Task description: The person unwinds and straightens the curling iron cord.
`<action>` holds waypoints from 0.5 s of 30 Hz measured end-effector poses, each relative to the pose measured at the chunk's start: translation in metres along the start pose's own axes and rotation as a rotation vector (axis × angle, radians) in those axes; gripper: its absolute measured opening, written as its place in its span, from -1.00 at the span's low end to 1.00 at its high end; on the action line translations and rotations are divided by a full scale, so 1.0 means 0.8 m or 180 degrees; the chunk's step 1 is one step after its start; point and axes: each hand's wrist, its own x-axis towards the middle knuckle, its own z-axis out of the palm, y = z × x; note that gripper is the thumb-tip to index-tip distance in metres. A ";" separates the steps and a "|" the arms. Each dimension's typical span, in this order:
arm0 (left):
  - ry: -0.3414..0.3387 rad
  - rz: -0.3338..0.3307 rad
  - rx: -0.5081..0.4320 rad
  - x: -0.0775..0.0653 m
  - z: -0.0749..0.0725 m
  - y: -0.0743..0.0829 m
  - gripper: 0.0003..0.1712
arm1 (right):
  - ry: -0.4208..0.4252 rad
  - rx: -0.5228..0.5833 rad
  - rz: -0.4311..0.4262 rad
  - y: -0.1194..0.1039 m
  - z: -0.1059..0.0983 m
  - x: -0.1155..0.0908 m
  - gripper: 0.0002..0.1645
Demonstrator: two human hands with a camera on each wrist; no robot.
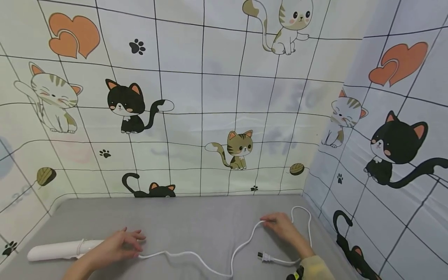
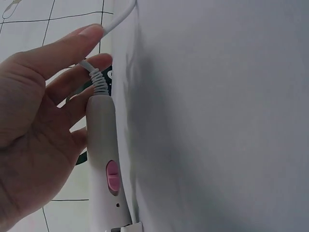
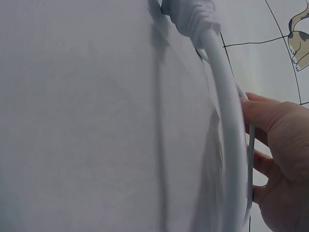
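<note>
A white hair iron (image 1: 57, 250) with a pink switch (image 2: 113, 177) lies on the grey surface at the left. Its white cord (image 1: 189, 253) leaves the handle through a ribbed sleeve (image 2: 99, 81). Close to that end, my left hand (image 1: 117, 247) pinches the cord between thumb and fingers, the other fingers loosely bent beside the handle. Over at the right, my right hand (image 1: 281, 225) pinches the cord farther along. Beyond this hand the cord loops back to a two-prong plug (image 1: 265, 256), which lies below the right hand in the head view.
The grey tabletop (image 1: 210, 217) ends at a fabric backdrop (image 1: 182, 89) printed with cats, hearts and grid lines. A side panel (image 1: 395, 202) of the same print stands at the right. A yellow sleeve (image 1: 316, 268) covers the right forearm.
</note>
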 end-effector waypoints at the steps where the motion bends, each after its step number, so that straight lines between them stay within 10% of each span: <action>1: 0.0034 -0.0015 0.0009 0.000 0.000 -0.001 -0.79 | 0.0090 -0.0013 -0.0014 0.003 0.001 0.000 -0.82; 6: 0.0245 -0.0104 0.0044 -0.003 -0.004 -0.011 -0.74 | 0.0457 -0.0135 -0.0025 0.011 0.007 0.002 -0.85; 15: 0.0487 -0.0513 0.0436 0.001 -0.008 -0.005 -0.74 | 0.0160 -0.0125 0.0708 -0.008 0.000 0.008 -0.75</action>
